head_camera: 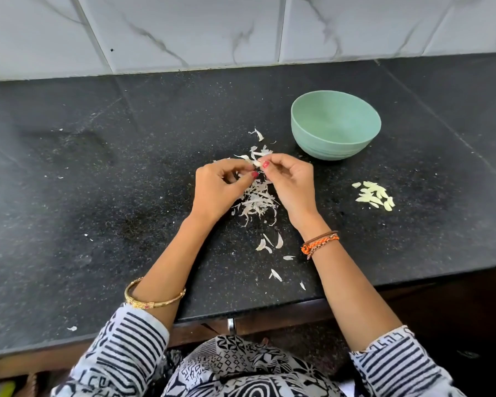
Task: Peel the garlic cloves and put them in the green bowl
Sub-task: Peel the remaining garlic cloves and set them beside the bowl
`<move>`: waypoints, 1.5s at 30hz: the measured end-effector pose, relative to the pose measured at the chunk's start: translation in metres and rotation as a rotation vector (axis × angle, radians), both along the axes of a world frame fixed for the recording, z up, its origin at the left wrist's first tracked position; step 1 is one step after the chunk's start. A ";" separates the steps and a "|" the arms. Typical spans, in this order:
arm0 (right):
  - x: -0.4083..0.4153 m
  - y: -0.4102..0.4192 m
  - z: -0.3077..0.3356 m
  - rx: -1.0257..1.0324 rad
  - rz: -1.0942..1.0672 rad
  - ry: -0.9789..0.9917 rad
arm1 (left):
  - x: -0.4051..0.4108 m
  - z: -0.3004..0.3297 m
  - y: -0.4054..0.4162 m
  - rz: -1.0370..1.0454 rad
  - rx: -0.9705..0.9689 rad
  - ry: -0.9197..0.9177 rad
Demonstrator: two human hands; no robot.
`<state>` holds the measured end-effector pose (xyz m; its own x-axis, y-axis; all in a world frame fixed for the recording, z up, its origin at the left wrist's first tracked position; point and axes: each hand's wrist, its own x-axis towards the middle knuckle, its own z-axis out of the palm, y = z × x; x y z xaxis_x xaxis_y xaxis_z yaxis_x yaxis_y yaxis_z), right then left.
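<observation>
The black bench (98,173) carries it all: the green bowl (335,126) stands at the back right and looks empty, a heap of papery skins (255,200) lies under the hands, and a cluster of peeled cloves (374,194) sits well apart to the right. The peeling step seems to be in hand: left hand (221,190) and right hand (291,181) both pinch one garlic clove (257,164) at their fingertips, each grip narrow. Next, I judge, strip the skin, then move the cloves to the bowl

left hand (222,186): fingers curled, pinching | right hand (291,181): fingers curled, pinching
</observation>
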<state>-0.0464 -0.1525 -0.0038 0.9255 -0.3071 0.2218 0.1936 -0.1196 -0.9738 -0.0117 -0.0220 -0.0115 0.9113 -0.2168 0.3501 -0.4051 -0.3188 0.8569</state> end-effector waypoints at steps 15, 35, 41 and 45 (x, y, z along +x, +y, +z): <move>0.002 0.000 -0.004 0.004 -0.032 0.007 | -0.001 0.008 0.003 -0.117 -0.317 0.170; -0.001 0.000 0.000 -0.090 0.000 0.009 | -0.002 0.010 0.001 -0.196 -0.270 0.197; -0.001 0.006 -0.010 -0.510 -0.229 -0.155 | 0.000 0.002 -0.003 -0.044 -0.019 0.065; 0.000 0.009 -0.014 -0.738 -0.441 -0.341 | -0.005 0.006 -0.011 0.033 -0.123 0.277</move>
